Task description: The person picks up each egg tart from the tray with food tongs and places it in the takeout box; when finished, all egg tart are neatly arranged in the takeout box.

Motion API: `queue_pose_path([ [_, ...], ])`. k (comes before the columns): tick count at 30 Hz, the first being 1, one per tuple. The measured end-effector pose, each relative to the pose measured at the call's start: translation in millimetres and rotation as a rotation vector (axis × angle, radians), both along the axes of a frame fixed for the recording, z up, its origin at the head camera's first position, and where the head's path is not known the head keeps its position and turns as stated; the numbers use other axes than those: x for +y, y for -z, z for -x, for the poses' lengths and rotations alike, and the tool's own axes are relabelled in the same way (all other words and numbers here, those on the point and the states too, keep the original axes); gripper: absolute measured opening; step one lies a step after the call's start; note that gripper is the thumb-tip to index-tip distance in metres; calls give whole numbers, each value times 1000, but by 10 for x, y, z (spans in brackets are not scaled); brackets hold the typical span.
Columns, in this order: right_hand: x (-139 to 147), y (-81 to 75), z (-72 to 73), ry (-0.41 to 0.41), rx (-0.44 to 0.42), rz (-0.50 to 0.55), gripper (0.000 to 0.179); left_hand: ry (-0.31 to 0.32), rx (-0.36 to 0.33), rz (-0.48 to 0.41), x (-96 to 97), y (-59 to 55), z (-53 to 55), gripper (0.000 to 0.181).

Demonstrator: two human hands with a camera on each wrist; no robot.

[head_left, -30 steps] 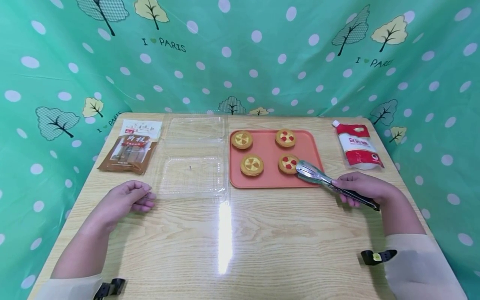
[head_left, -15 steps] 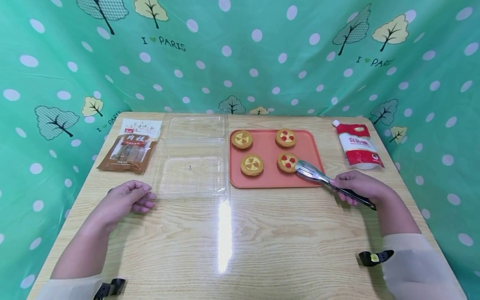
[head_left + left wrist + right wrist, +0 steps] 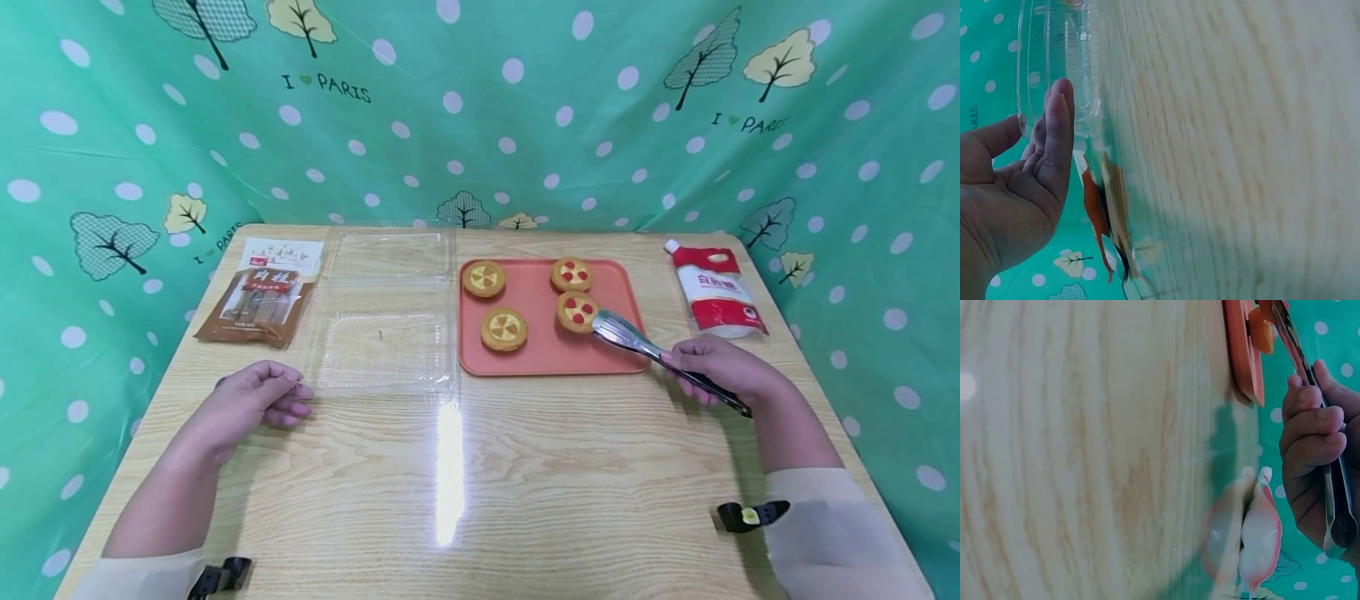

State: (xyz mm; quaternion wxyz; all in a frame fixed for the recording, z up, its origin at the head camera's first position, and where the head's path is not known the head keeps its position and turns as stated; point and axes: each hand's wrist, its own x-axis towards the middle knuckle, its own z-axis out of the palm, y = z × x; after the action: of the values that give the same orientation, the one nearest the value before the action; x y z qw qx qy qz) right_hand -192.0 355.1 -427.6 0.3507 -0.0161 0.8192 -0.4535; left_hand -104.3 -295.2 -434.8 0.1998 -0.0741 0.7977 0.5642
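Note:
My right hand [image 3: 712,367] grips metal tongs [image 3: 637,340] by their black handle. The tong tips hold the right edge of a tart with red topping [image 3: 577,312]. That tart looks raised over the pink tray [image 3: 547,360], in front of another red-topped tart [image 3: 572,274]. Two tarts with pale wedge-shaped topping [image 3: 504,330] sit at the tray's left. My left hand [image 3: 255,396] is at the near left corner of a clear plastic container [image 3: 386,390] lying unfolded. In the left wrist view its thumb [image 3: 1007,134] touches the rim, and the hand appears to pinch it.
A brown and white packet [image 3: 262,292] lies behind my left hand. A red and white spouted pouch [image 3: 716,292] lies beyond my right hand. A green dotted curtain [image 3: 480,125] hangs around the wooden table [image 3: 525,500].
The tongs and the front red-topped tart shift slightly left, then away from me and apparently upward, nearing the back red-topped tart. My left hand stays at the container's corner.

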Motion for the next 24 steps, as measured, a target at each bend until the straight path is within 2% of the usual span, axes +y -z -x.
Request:
queue_pose_path([
  [8, -47, -21, 14, 44, 39, -10, 56, 1, 1, -6, -10, 8, -3, 40],
  [16, -155, -78, -3, 58, 71, -25, 57, 3, -3, -5, -7, 13, 1, 39],
  [24, -341, -163, -35, 49, 145, -10, 54, 9, 5, -11, -7, 8, 4, 36],
])
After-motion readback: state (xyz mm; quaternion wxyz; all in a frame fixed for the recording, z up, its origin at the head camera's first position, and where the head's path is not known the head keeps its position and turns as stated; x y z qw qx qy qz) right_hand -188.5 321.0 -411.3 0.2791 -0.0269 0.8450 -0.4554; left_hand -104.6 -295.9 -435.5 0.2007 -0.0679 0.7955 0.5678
